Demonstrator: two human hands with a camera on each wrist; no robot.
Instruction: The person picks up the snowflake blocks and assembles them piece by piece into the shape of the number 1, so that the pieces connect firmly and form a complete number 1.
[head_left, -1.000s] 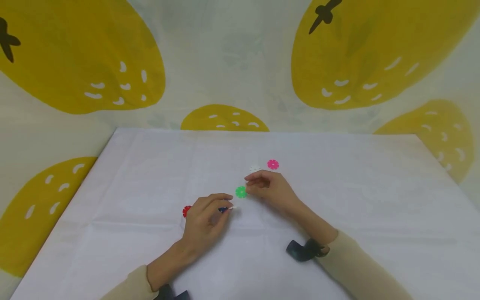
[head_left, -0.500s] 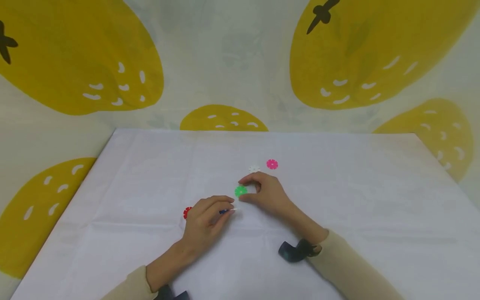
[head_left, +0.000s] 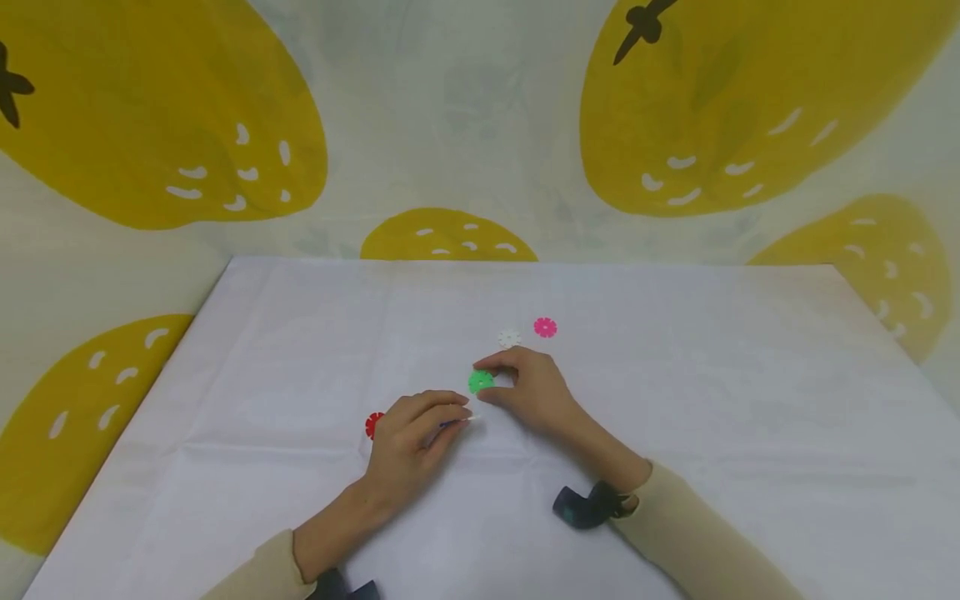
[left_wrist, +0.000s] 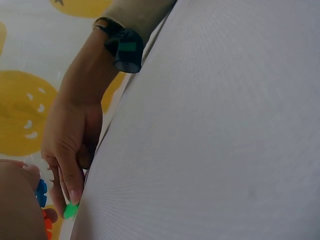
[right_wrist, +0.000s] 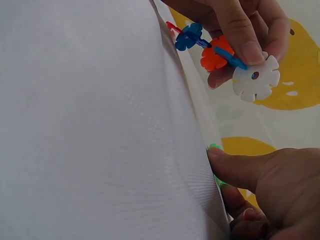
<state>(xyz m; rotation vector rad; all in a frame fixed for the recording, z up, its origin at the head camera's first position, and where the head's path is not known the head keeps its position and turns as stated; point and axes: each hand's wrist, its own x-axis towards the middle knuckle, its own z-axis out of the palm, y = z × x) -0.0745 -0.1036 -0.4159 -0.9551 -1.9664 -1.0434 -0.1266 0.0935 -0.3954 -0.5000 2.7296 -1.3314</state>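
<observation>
My left hand (head_left: 408,433) grips a chain of slotted plastic snowflake discs. The right wrist view shows the chain best: a white disc (right_wrist: 256,82) sits at the near end, joined to a blue one, an orange disc (right_wrist: 212,57) and another blue disc (right_wrist: 189,36). A red disc (head_left: 372,425) at the far end shows beside my left knuckles. My right hand (head_left: 536,387) pinches a green snowflake disc (head_left: 481,382) between thumb and index finger, just ahead of the left fingertips and close over the cloth. Fingers cover part of the chain.
A loose white snowflake disc (head_left: 509,337) and a pink one (head_left: 545,327) lie on the white tablecloth (head_left: 712,375) beyond my right hand. Behind the table hangs a light curtain (head_left: 465,108) with yellow fruit prints. Dark wrist mounts (head_left: 588,506) sit at both cuffs.
My right hand has come a little left and its thumb and index finger now stand around the green disc, which has tilted slightly. The left hand keeps its place; its chain has turned a little.
</observation>
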